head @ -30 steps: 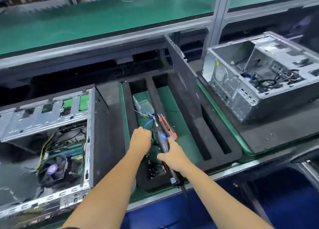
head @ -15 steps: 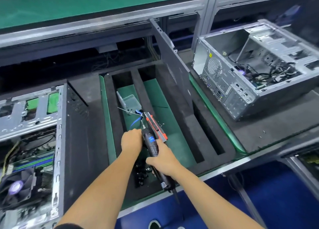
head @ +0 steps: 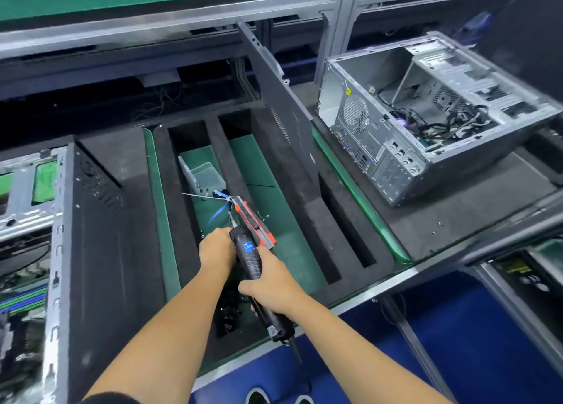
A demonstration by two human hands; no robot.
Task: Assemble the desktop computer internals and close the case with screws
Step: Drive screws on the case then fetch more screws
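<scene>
Both hands are being held close together over the black foam tray in the middle of the worktop. The electric screwdriver is being gripped by the right hand, whose fingers are curled fully round the black body; the long axis of the tool is being pointed away from the person and slightly leftward, with the bit end far and the cable end near the body. The left hand is being kept just beside the bit end, its fingers curled downward; whether a screw is being pinched there cannot be told, since the fingertips are hidden. An orange utility knife is lying just beyond the tool's tip, almost parallel to it.

Two open cases are being left well apart from the grip. The open case on the left, with board and cooler inside, is lying nearer to the left hand; the open case on the right is standing farther off, beyond the upright side panel. Judged from this, a screw is probably being loaded on the bit, and the tool is then likely to be swung sideways toward one case, so its axis is being expected to turn.
</scene>
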